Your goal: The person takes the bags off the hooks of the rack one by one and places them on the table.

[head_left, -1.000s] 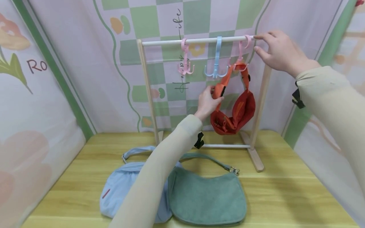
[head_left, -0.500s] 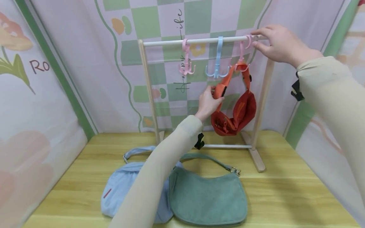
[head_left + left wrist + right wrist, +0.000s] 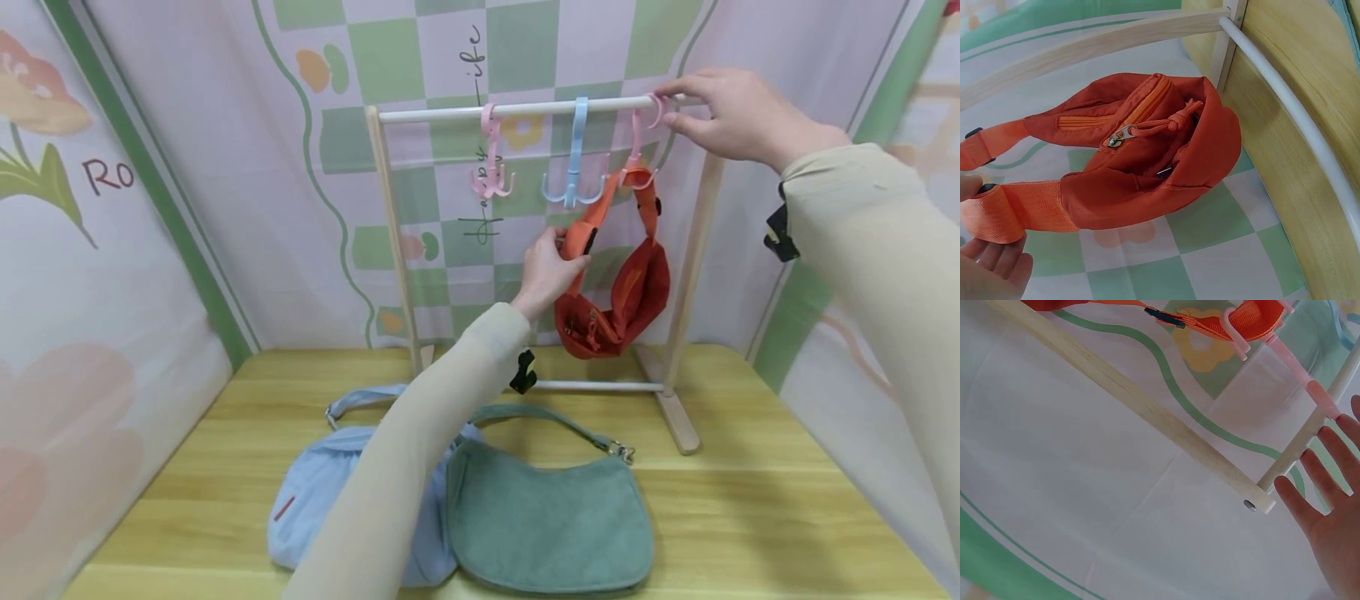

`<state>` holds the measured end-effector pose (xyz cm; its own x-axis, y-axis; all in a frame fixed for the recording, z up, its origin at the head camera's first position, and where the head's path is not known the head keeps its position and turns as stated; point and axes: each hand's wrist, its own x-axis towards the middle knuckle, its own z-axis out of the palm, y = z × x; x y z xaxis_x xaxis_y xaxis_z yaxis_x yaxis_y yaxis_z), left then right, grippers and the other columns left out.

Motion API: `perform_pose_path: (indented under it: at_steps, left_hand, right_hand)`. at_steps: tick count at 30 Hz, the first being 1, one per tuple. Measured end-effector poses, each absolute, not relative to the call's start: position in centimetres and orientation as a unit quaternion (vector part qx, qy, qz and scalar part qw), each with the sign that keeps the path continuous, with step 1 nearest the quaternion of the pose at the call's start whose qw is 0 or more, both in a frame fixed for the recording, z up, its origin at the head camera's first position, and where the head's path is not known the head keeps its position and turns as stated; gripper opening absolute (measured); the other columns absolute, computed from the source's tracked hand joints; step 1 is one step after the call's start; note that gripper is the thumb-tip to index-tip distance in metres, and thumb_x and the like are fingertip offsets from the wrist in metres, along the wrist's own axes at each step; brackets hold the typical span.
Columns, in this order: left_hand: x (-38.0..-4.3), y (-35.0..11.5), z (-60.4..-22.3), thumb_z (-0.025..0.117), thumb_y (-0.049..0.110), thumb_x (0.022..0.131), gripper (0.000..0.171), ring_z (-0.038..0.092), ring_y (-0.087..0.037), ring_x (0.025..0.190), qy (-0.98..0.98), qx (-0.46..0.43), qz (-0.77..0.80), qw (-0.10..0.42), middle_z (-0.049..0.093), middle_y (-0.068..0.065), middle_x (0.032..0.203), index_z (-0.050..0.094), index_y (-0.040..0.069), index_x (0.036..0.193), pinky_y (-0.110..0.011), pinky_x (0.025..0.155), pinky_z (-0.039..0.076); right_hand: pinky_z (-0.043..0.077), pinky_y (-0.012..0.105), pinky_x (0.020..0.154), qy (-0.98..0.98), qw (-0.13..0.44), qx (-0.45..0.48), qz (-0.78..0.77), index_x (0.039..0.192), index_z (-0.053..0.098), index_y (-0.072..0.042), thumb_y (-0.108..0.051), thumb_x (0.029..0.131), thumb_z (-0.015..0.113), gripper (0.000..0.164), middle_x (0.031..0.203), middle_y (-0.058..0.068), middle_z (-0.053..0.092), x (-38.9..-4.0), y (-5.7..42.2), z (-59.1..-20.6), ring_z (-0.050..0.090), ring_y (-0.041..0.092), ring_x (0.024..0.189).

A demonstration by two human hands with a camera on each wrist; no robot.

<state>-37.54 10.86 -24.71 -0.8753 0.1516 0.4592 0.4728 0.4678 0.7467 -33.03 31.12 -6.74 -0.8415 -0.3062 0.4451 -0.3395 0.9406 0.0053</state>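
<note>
A red-orange waist bag (image 3: 641,287) hangs by its strap from a pink hook (image 3: 637,143) at the right end of the rack's white rail (image 3: 525,109). My left hand (image 3: 546,273) pinches the bag's orange strap (image 3: 1041,201) on its left side; in the left wrist view the thumb is mostly out of frame. Up at the rail, my right hand (image 3: 742,117) touches the top of that pink hook. Its fingers look straight and spread in the right wrist view, lying along the rail close to the hook, with the thumb only partly visible there.
Another pink hook (image 3: 492,158) and a blue hook (image 3: 575,158) hang on the rail without bags. A light blue bag (image 3: 315,500) and a green shoulder bag (image 3: 551,525) lie on the wooden table (image 3: 757,500) in front. The rack's right post (image 3: 693,250) stands beside the waist bag.
My right hand has shifted slightly left along the rail, bringing its fingertips over the pink hook's top. The left hand keeps its pinch on the strap in about the same place.
</note>
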Motion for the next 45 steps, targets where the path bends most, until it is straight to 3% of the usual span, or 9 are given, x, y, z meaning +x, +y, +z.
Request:
perform_pose_path:
  at_steps: [13,32,45]
  left_hand:
    - [-37.4,10.0,-24.1,0.07,0.022,0.073,0.045,0.056,-0.008,0.076,-0.833,-0.188,-0.501,0.144,0.059,0.002,0.094,0.053,0.009,0.113,-0.016,0.06,0.046]
    - [-36.8,9.5,-23.7,0.07,0.024,0.073,0.042,0.056,-0.008,0.075,-0.825,-0.191,-0.513,0.139,0.058,0.003,0.094,0.052,0.012,0.109,-0.017,0.059,0.047]
    - [-36.1,9.9,-22.9,0.07,0.03,0.074,0.04,0.058,-0.005,0.069,-0.817,-0.194,-0.529,0.125,0.06,0.005,0.094,0.053,0.015,0.107,-0.016,0.056,0.047]
  right_hand:
    - [0.016,0.062,0.1,-0.957,0.225,0.177,0.043,0.137,0.032,-0.013,-0.034,0.093,0.038,0.049,0.141,0.022,0.025,-33.3,31.1,-6.8,0.017,0.043,0.129]
    - [0.02,0.06,0.099,-0.954,0.232,0.184,0.035,0.137,0.032,-0.013,-0.032,0.094,0.037,0.048,0.139,0.023,0.03,-33.5,31.2,-6.9,0.023,0.043,0.127]
    - [0.02,0.062,0.098,-0.958,0.224,0.172,0.047,0.138,0.031,-0.014,-0.031,0.094,0.037,0.048,0.141,0.022,0.026,-33.5,31.1,-7.1,0.018,0.042,0.13]
